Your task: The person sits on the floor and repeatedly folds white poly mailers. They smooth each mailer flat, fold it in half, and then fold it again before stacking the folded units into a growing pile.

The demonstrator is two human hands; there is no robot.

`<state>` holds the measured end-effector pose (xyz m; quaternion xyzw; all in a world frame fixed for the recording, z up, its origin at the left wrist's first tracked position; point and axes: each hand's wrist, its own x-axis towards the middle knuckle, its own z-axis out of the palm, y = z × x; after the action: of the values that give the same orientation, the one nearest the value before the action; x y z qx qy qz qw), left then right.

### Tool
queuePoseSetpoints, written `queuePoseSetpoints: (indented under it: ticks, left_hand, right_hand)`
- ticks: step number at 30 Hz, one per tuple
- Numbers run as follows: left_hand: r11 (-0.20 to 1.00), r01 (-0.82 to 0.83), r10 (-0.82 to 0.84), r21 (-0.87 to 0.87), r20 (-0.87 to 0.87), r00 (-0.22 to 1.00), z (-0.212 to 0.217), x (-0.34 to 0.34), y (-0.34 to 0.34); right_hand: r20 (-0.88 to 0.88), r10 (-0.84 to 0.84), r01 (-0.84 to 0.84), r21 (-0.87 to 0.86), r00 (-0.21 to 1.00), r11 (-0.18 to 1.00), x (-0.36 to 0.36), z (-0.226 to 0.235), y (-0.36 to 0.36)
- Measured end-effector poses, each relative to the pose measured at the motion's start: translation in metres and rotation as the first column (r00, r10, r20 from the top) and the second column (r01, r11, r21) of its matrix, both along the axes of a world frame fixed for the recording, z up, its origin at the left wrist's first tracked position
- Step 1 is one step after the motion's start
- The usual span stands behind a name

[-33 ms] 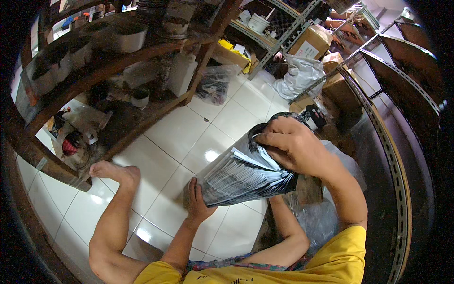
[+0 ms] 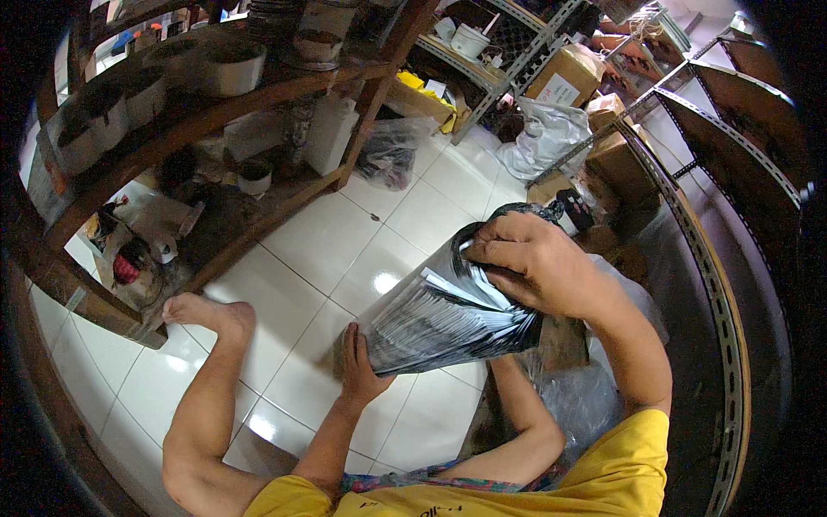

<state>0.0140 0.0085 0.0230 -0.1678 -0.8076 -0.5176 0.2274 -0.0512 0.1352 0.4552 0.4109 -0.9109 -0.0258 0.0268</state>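
I hold a thick stack of glossy black and silver plastic bags [image 2: 448, 319], tilted above the white tiled floor. My right hand [image 2: 538, 267] grips its upper end from above, fingers curled over the edge. My left hand [image 2: 357, 366] presses against the lower left end, fingers pointing up along the stack. My bare left foot [image 2: 207, 314] rests on the floor just left of the stack, knee bent.
A curved wooden shelf [image 2: 172, 142] with round pots and clutter stands at the left. A metal rack [image 2: 508, 82] with cardboard boxes [image 2: 560, 82] is at the back, a white plastic bag [image 2: 547, 138] beside it. Clear plastic wrap [image 2: 577, 396] lies under my right arm.
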Motion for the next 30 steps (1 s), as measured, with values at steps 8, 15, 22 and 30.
queuePoseSetpoints:
  ticks: [8, 15, 22, 30]
  left_hand:
    - [0.999, 0.032, -0.034, 0.017, 0.096, 0.995, -0.001, -0.002, -0.002]
    - [0.999, 0.037, -0.039, 0.019, 0.081, 0.996, -0.006, -0.006, -0.002]
    - [0.996, 0.042, -0.050, 0.076, 0.094, 0.994, 0.000, -0.006, -0.002]
    - [0.998, 0.005, -0.016, 0.067, 0.155, 0.988, 0.006, -0.004, 0.003]
  right_hand:
    - [0.188, 0.025, -0.034, 0.042, 0.982, 0.999, -0.007, 0.016, 0.000]
    - [0.254, -0.091, 0.028, 0.239, 0.963, 0.971, -0.015, 0.011, -0.007]
    - [-0.009, -0.183, 0.172, 0.385, 0.983, 0.907, -0.020, -0.002, -0.039]
    - [0.085, -0.371, 0.331, 0.302, 0.925, 0.894, -0.008, -0.004, -0.016]
